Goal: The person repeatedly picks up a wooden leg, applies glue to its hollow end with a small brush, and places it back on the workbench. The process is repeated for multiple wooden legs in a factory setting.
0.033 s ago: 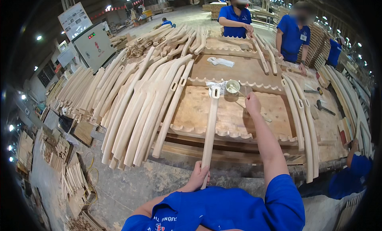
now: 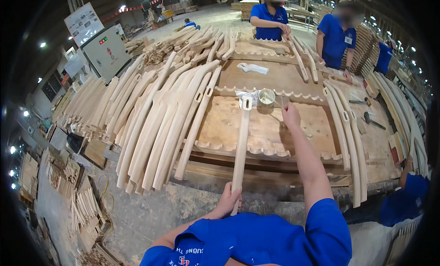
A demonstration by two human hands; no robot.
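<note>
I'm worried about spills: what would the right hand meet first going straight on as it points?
Probably the scalloped wooden strip ahead of the right hand; the white cup sits left of that line. Height is unclear; it might pass above.

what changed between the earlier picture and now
The thin stick that ran from the right hand into the white cup no longer visibly reaches it, so it seems to have come out; the hand's grip is unclear. The left hand still holds the slotted wooden bar; cup and bar look otherwise unmoved.
</note>
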